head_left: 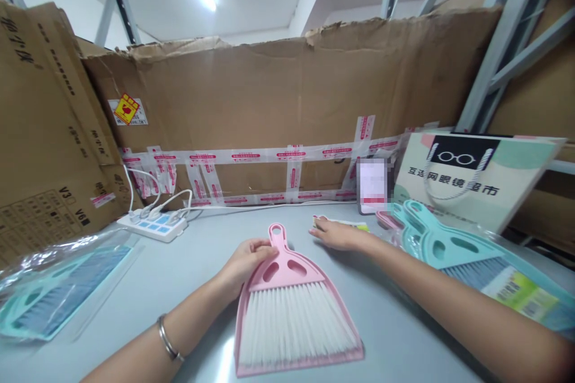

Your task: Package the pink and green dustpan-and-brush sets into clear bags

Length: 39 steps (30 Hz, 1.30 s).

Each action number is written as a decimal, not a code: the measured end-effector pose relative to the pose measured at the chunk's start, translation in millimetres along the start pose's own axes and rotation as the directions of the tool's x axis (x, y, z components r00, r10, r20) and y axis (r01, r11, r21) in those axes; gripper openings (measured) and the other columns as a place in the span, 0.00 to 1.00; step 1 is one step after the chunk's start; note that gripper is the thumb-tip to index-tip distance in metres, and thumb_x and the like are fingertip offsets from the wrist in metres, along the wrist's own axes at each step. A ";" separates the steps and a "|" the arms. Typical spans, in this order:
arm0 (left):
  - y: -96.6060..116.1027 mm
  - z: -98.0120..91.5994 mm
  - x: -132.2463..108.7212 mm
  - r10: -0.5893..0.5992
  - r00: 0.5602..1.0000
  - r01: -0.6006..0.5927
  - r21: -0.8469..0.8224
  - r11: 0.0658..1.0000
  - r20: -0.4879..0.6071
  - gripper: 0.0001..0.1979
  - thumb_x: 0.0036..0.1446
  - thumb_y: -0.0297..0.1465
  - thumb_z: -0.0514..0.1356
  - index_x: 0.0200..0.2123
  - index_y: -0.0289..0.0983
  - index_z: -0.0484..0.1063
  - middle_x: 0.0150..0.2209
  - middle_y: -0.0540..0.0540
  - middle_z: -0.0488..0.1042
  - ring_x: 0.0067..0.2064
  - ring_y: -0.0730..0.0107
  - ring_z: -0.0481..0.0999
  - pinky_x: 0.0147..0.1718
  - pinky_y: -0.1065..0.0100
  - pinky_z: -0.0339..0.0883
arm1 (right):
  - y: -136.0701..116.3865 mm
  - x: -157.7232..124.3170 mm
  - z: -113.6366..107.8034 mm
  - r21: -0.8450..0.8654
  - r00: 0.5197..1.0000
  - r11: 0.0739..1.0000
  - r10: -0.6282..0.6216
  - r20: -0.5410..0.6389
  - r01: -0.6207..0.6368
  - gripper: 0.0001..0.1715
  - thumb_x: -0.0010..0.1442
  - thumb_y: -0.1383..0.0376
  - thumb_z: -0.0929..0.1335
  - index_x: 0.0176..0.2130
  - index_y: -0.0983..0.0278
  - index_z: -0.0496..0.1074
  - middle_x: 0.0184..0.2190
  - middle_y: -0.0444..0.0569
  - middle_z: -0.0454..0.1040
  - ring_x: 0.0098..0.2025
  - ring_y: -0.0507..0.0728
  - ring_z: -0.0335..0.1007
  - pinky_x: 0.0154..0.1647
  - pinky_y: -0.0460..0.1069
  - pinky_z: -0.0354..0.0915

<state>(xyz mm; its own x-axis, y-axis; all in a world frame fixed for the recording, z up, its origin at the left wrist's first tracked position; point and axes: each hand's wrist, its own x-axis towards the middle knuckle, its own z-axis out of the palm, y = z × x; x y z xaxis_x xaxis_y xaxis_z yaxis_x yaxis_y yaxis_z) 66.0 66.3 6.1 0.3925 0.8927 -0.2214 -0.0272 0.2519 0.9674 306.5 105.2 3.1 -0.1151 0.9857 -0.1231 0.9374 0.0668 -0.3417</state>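
A pink dustpan (241, 335) stands in the middle with its wide end toward me, and a matching hand brush (296, 323) with white bristles is nested in it. My left hand (248, 258) grips the pair at the left side of the neck, thumb on top. Farther back, my right hand (335, 234) lies over a small stack of printed labels (359, 225), with its fingers apart and touching them. The hand covers most of the labels.
Turquoise dustpan-and-brush sets (453, 245) are piled on the right; a bagged one (67, 293) lies left. A power strip (155, 224), a phone-like device (372, 185) and a paper bag (476, 185) stand at the back before a cardboard wall (269, 96).
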 end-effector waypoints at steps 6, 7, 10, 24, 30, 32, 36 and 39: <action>5.9 0.4 -2.6 -0.041 0.999 0.041 -0.001 0.999 -0.014 0.14 0.43 0.32 0.66 0.34 0.29 0.72 0.27 0.43 0.76 0.26 0.72 0.73 0.27 0.72 0.64 | 28.3 10.7 -37.9 -0.087 0.996 0.993 0.077 0.040 -0.073 0.33 0.44 0.63 0.72 0.50 0.71 0.67 0.52 0.63 0.66 0.51 0.66 0.64 0.48 0.52 0.59; 8.2 -0.2 -3.8 -0.050 0.999 0.050 -0.031 0.998 0.000 0.16 0.43 0.32 0.66 0.35 0.30 0.72 0.28 0.43 0.76 0.27 0.72 0.74 0.28 0.72 0.64 | 34.2 13.2 -41.0 -0.098 0.994 0.991 0.095 0.060 -0.089 0.34 0.40 0.64 0.73 0.48 0.71 0.68 0.49 0.63 0.68 0.48 0.66 0.66 0.45 0.53 0.61; 15.1 -5.0 -7.6 -0.072 0.991 0.086 -0.121 0.989 0.113 0.25 0.43 0.30 0.67 0.46 0.34 0.67 0.34 0.43 0.76 0.32 0.70 0.75 0.32 0.71 0.66 | 45.3 18.6 -42.0 -0.106 0.989 0.989 0.115 0.090 -0.105 0.29 0.37 0.65 0.74 0.42 0.68 0.71 0.42 0.58 0.73 0.41 0.64 0.70 0.37 0.51 0.63; 6.4 -5.6 -4.4 -0.145 0.973 0.172 -0.150 0.974 0.178 0.27 0.41 0.30 0.68 0.47 0.32 0.68 0.39 0.39 0.76 0.36 0.65 0.77 0.39 0.66 0.68 | -26.1 -39.9 -66.7 0.450 0.953 0.853 -0.159 -0.260 0.265 0.11 0.56 0.60 0.61 0.31 0.63 0.68 0.27 0.47 0.71 0.28 0.53 0.64 0.29 0.47 0.57; -1.7 -1.2 1.8 -0.113 0.983 0.147 -0.253 0.956 0.143 0.17 0.46 0.35 0.65 0.38 0.31 0.72 0.32 0.40 0.78 0.33 0.63 0.77 0.39 0.64 0.69 | -61.6 -76.0 -20.7 0.598 0.951 0.769 -0.308 0.038 0.225 0.08 0.47 0.60 0.67 0.25 0.63 0.67 0.23 0.43 0.69 0.26 0.51 0.61 0.27 0.46 0.55; -1.7 -0.6 1.8 -0.107 0.983 0.147 -0.283 0.948 0.151 0.17 0.48 0.38 0.63 0.39 0.32 0.71 0.32 0.41 0.78 0.33 0.63 0.77 0.39 0.63 0.68 | -61.2 -71.3 0.0 0.510 0.969 0.826 -0.235 -0.076 0.240 0.08 0.49 0.62 0.67 0.23 0.63 0.66 0.24 0.44 0.70 0.28 0.52 0.63 0.29 0.47 0.55; -1.5 0.7 -1.8 -0.017 0.977 0.071 -0.246 0.967 0.213 0.18 0.48 0.36 0.64 0.41 0.32 0.70 0.35 0.40 0.77 0.36 0.62 0.77 0.42 0.63 0.67 | -58.2 -63.9 17.9 0.356 0.952 0.890 -0.219 -0.213 0.284 0.08 0.50 0.64 0.66 0.22 0.62 0.65 0.26 0.45 0.70 0.34 0.55 0.65 0.34 0.48 0.55; -3.7 1.2 -3.9 0.036 0.968 0.008 -0.177 0.984 0.247 0.22 0.42 0.30 0.67 0.43 0.33 0.68 0.37 0.41 0.77 0.36 0.63 0.76 0.40 0.64 0.67 | -60.0 -65.5 19.3 0.280 0.933 0.905 -0.250 -0.258 0.320 0.08 0.50 0.64 0.67 0.23 0.62 0.64 0.29 0.46 0.70 0.37 0.57 0.64 0.38 0.50 0.57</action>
<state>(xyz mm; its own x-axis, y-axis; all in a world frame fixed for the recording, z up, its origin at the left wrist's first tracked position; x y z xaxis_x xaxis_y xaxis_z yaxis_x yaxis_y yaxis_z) 65.8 61.4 3.5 0.6065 0.7810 -0.1490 -0.1860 0.3216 0.9284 251.5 33.7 13.7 -0.2573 0.9429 0.2113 0.7198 0.3329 -0.6092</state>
